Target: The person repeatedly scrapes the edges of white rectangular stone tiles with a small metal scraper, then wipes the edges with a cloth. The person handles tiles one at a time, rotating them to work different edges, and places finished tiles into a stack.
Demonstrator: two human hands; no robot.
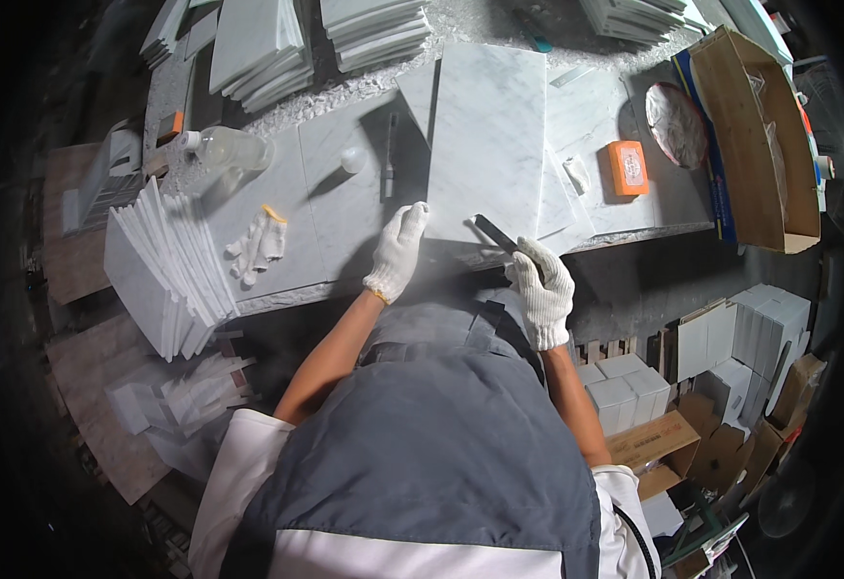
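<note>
A grey-veined white marble tile (487,135) is in front of me, its near end at the table's front edge. My left hand (398,253), in a white knit glove, is closed on the tile's near left corner. In my right hand (542,289), gloved the same way, is a dark, flat, narrow-bladed tool (494,234). Its tip is over the tile's near end; whether it touches the stone I cannot tell. The handle is hidden in my fingers, so its exact kind does not show.
The tabletop (335,227) carries a loose glove (260,246), a clear bottle (234,150), an orange box (627,168) and a round dish of white paste (677,125). Tile stacks (166,265) stand left and behind. A cardboard box (755,140) sits right; white cartons (624,391) are lower right.
</note>
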